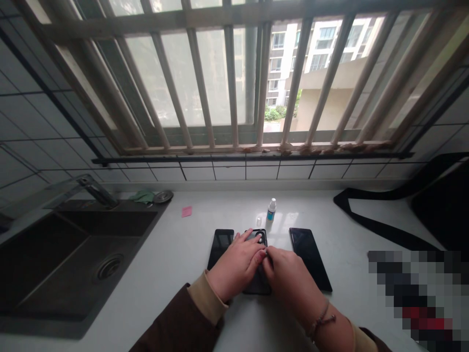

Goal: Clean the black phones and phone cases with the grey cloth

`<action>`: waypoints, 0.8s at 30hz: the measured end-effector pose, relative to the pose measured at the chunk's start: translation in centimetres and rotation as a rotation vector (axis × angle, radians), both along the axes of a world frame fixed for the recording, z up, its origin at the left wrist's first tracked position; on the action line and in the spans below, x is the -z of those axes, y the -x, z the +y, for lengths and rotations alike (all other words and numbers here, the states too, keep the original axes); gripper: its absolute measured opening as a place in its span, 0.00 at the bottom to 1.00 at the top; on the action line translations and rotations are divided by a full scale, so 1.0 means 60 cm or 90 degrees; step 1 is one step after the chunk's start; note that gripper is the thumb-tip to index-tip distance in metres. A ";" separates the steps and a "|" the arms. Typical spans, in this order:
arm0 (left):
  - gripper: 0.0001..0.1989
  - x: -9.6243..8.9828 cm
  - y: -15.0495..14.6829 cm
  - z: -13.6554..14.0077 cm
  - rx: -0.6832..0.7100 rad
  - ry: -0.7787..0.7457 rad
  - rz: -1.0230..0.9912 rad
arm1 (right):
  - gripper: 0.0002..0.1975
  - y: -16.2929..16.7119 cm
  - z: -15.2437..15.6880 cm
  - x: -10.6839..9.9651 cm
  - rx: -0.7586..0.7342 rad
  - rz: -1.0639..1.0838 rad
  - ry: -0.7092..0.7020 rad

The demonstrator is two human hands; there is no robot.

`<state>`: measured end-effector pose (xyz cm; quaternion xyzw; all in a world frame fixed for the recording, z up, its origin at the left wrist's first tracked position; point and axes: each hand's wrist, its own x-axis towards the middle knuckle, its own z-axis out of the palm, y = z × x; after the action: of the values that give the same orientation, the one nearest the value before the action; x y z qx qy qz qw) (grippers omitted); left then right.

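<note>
A dark phone in a black-rimmed case (pixel 262 288) lies on the counter between my hands, its round camera part at the far end. Across its left side and upper part rests my left hand (pixel 240 261), fingers stretched out flat, thumb near the right hand. My right hand (pixel 286 269) is closed in a pinch at the case's right edge; what its fingertips grip is too small to make out. Partly covered by the left hand, a black phone (pixel 222 244) lies to the left. Another black phone (pixel 310 259) lies on the right.
Behind the phones stand a small white-capped bottle (pixel 271 211) and a small clear piece (pixel 259 221). A pink note (pixel 186 211) lies left of them. The sink (pixel 73 318) is at far left, a black strap (pixel 366 225) at right. A pixelated patch hides the lower right.
</note>
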<state>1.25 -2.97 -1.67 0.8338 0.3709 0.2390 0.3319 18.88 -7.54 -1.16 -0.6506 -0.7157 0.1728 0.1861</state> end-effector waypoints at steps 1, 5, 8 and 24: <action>0.20 0.001 0.000 0.000 0.002 -0.004 0.005 | 0.13 -0.001 0.000 0.001 0.001 -0.020 -0.002; 0.21 0.004 -0.002 -0.002 0.003 -0.044 0.063 | 0.12 -0.006 0.002 0.003 0.006 -0.081 -0.007; 0.22 0.002 -0.004 -0.003 0.002 -0.077 0.150 | 0.11 -0.011 0.005 0.000 0.022 -0.114 -0.031; 0.26 -0.025 -0.052 -0.064 0.080 -0.142 0.267 | 0.12 -0.161 0.089 0.027 0.257 -0.228 -0.093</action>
<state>4.34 -6.78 -0.17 0.9180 0.3508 0.0790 0.1674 28.54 -2.21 -2.76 -0.7849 -0.6038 -0.0375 0.1338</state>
